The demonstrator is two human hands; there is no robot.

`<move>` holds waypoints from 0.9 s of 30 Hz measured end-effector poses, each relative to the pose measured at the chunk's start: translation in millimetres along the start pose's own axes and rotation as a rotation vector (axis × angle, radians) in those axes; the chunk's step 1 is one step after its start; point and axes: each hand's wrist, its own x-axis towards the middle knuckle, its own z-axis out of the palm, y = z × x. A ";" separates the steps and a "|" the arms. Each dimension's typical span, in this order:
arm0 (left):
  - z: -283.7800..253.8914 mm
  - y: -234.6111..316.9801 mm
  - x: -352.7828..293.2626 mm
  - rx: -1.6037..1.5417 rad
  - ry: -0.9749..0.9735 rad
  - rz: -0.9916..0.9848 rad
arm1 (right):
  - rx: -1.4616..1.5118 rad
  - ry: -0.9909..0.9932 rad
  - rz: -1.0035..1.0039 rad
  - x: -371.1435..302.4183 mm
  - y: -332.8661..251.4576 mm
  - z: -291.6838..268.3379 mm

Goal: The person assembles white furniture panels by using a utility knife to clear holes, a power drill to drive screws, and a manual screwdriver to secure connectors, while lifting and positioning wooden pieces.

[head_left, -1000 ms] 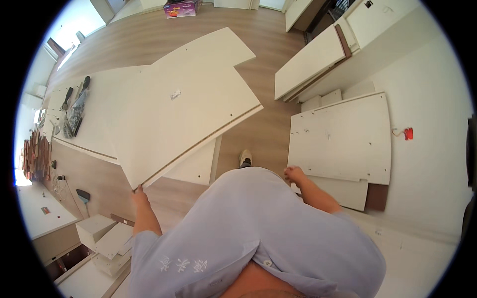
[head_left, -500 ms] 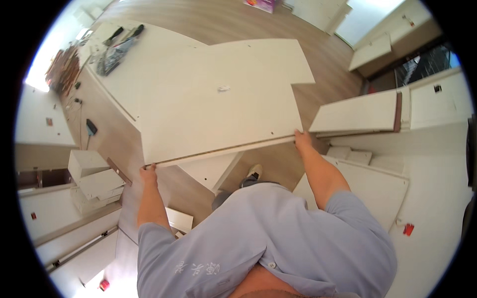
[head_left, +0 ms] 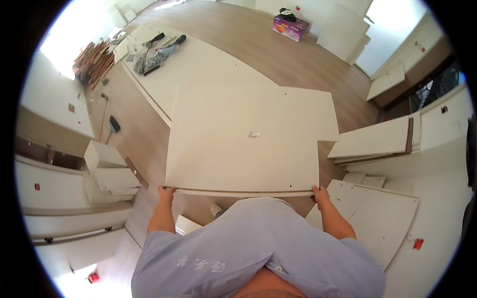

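A large cream-white panel with a notched right side and a small label in its middle spans the space before me. My left hand grips the near left corner, thumb on top and fingers mostly hidden underneath. At the near right corner my right hand holds the same edge in the same way. The near edge, with a dark groove along it, lies close to my body. Beyond, the panel overlaps a second long white panel, which carries a plastic bag of small parts and dark-handled tools.
White boards lean or lie at the right, one board close to the panel's notch. Stacked white boxes stand at the left, near a broom. Wood strips pile up far left. A purple carton sits far back.
The held panel has come nearer to my body, and its near edge has turned from slanted to about level. Both hands still grip its corners. The view has shifted too.
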 end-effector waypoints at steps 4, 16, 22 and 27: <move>-48.6 -26.5 18.3 0.042 -0.163 -0.021 | 0.206 0.089 0.063 -66.6 57.3 45.0; -125.1 -29.4 91.2 -0.078 -0.463 0.030 | 0.379 0.335 -0.089 -175.0 100.8 101.5; -181.4 -8.2 100.4 -0.062 -0.395 0.186 | 0.395 0.350 -0.174 -240.6 78.7 113.8; -222.8 58.6 86.8 -0.190 -0.279 0.299 | 0.547 0.446 -0.405 -300.1 18.7 96.5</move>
